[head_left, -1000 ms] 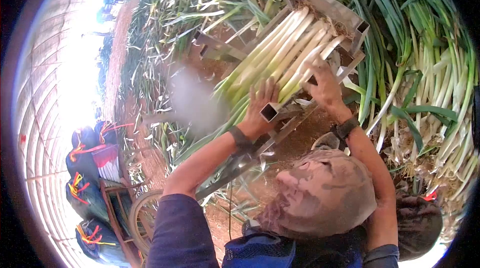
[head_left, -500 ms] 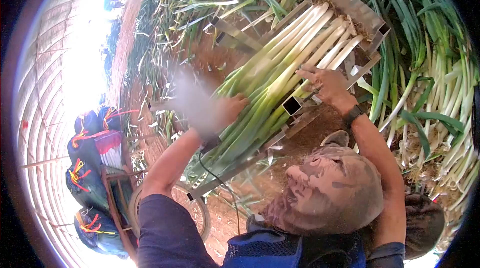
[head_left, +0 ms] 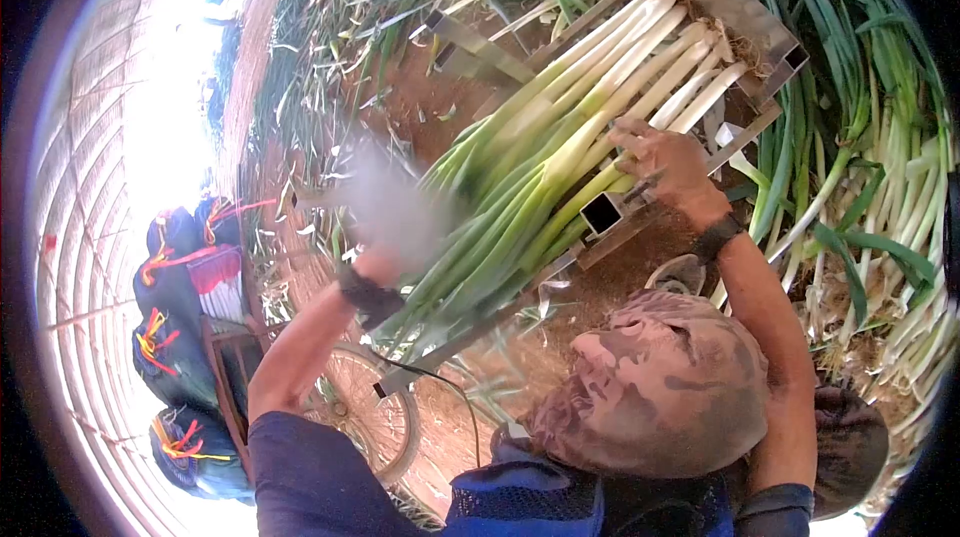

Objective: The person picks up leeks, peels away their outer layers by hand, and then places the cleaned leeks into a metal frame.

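Long green onions [head_left: 560, 152] lie slantwise in a metal frame [head_left: 770, 62], white root ends at the upper right and green leaves toward the lower left. My right hand [head_left: 672, 169] rests on the white-green stalks at the frame's near side, its fingers curled onto them. Beside it is the dark open end of a square metal tube [head_left: 601, 214]. My left hand [head_left: 378, 263] is at the leaf end, left of the green tops. A pale blurred smudge covers most of it, so its fingers do not show.
More green onions [head_left: 905, 187] are heaped at the right, and loose leaves [head_left: 350, 57] cover the ground behind. At lower left stand a cart wheel [head_left: 390, 427] and dark bundles tied with coloured strips [head_left: 155, 342]. A patterned cap [head_left: 665, 377] fills the lower middle.
My left hand has drawn back down and left, off the leaves. My right hand stays by the stalks, its fingers more curled. The view has shifted slightly.
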A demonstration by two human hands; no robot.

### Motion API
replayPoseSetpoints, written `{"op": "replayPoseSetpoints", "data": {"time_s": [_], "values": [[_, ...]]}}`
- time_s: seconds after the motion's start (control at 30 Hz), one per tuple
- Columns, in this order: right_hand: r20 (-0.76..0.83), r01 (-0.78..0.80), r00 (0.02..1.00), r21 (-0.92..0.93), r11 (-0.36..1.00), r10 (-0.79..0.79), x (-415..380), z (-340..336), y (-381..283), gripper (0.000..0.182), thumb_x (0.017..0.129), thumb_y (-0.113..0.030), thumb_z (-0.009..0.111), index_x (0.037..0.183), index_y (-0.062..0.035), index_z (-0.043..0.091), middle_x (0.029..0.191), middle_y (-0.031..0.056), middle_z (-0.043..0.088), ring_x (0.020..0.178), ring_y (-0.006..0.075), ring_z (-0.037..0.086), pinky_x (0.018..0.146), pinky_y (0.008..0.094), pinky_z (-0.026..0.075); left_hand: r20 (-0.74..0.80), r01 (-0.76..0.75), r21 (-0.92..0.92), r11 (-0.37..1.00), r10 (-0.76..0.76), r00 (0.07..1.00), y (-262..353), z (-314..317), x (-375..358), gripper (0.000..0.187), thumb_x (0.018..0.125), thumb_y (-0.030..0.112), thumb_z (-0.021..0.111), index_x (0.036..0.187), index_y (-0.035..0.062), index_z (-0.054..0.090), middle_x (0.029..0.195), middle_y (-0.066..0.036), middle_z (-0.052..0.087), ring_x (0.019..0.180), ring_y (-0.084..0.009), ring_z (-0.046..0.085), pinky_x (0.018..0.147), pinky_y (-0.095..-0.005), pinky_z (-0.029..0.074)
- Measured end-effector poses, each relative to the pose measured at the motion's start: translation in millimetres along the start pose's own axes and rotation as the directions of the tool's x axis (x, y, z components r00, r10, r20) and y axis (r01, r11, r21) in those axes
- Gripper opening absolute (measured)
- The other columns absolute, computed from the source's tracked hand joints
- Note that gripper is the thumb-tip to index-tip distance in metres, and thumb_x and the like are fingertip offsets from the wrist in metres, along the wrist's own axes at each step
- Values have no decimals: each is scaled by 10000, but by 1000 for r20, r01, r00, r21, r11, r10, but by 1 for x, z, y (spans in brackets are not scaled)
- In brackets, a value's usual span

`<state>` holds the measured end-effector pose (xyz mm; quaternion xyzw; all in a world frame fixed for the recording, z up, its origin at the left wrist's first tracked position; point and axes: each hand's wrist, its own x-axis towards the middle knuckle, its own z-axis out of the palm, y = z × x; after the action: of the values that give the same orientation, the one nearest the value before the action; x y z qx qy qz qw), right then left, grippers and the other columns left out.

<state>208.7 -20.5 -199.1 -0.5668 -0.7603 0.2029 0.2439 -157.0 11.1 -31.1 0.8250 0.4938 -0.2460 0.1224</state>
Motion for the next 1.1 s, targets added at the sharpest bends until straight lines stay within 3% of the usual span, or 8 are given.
{"op": "replayPoseSetpoints", "data": {"time_s": [0.13,0.27,0.33,0.4,0.73,0.77,0.9,1.1], "values": [[-53,-60,995,343,938,82,-5,16,8,294,916,-218,629,1192,-124,671,1320,11,609,1092,175,647,881,312,525,-160,-212,-218,953,179,971,101,6,37,779,807,189,698,1493,118,333,1394,-267,464,1230,-436,510,997,-486,457],[-62,25,998,35,999,-23,-2,16,9,377,883,-264,619,1258,-233,646,1412,56,545,983,269,691,856,375,562,65,-111,-159,981,122,990,111,4,75,878,734,51,716,1508,181,322,1427,-248,443,1276,-427,480,1070,-462,410],[-82,-13,995,401,916,50,8,37,14,382,880,-230,611,1261,-244,644,1420,83,535,961,285,694,860,377,561,-36,-402,-383,832,422,906,75,12,86,837,747,31,687,1499,187,354,1383,-225,491,1274,-408,486,1076,-462,404],[210,-84,972,-114,990,106,14,-10,-16,455,873,-274,693,1310,-178,609,1390,76,562,1137,251,627,927,368,521,43,-316,-419,851,366,930,76,-4,86,811,744,-1,642,1490,185,381,1380,-203,508,1281,-385,487,1083,-459,399],[24,-73,997,224,972,69,-17,8,8,412,893,-157,497,1247,-293,657,1431,41,534,1055,290,676,906,409,558,-106,-328,71,942,334,937,94,25,73,681,803,66,605,1447,217,447,1370,-177,523,1144,-361,562,970,-453,455],[0,-4,1000,13,1000,4,-15,5,3,453,840,-150,654,1282,-248,637,1395,82,560,1012,226,687,837,318,569,-143,-318,88,944,327,934,95,37,70,635,827,119,611,1436,219,462,1373,-174,521,1116,-360,567,949,-456,456],[19,-34,999,-30,999,34,-18,0,-2,356,992,-251,427,1290,-276,620,1440,88,514,1088,287,659,853,377,598,-254,-308,15,951,302,919,111,54,70,557,862,247,640,1403,206,513,1410,-177,499,1072,-370,569,932,-473,444],[-113,40,992,-68,997,-47,-17,-3,-7,251,946,-188,520,1161,-147,643,1276,129,609,913,313,705,765,410,618,-342,-326,42,944,320,883,81,42,77,606,747,236,734,1329,156,588,1393,-172,528,1055,-384,567,936,-454,467]]}}
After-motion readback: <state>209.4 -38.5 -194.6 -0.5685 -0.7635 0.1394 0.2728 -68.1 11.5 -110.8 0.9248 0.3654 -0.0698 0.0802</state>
